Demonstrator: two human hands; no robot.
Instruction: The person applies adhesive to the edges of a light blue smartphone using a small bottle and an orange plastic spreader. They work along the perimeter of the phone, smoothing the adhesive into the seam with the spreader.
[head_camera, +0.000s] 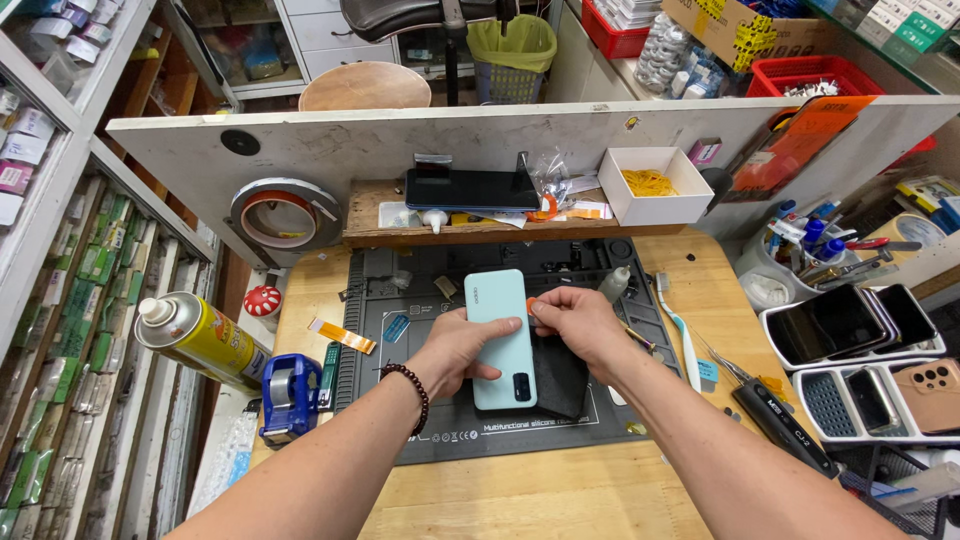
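A light mint-green smartphone (498, 315) lies back-up on a dark cloth pad (560, 375), on a grey silicone work mat (400, 345). Its camera end points toward me. My left hand (455, 350) rests on the phone's left edge with the thumb across its back, and a dark bead bracelet is on that wrist. My right hand (580, 322) pinches a small orange pick (532, 304) against the phone's right edge.
A yellow spray can (195, 335) and blue tape dispenser (290, 395) lie left. A toothbrush (680, 330), tweezers and black tool (780, 425) lie right, beside trays of phones (850, 325). A dark phone (470, 188) and white box (655, 185) sit on the wooden shelf behind.
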